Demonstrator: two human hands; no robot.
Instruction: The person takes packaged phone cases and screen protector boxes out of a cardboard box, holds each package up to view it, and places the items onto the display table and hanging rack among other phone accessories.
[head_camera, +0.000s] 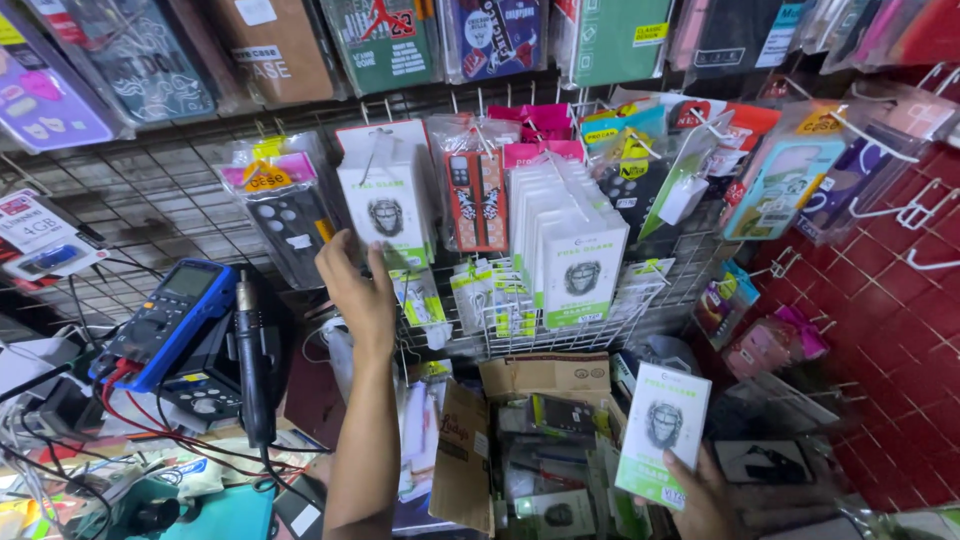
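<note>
At the far left a blue multimeter (170, 318) leans on the cluttered counter (60, 440), a black handheld tool (252, 360) beside it. My left hand (358, 290) reaches up to the wire rack (150, 200), fingers closed on the bottom of one hanging white packet (385, 205) with a round grey emblem and green strip. A thick stack of matching packets (570, 245) hangs further right; I cannot count them. My right hand (705, 500), partly cut off below, grips one more white packet (662, 430), held low.
</note>
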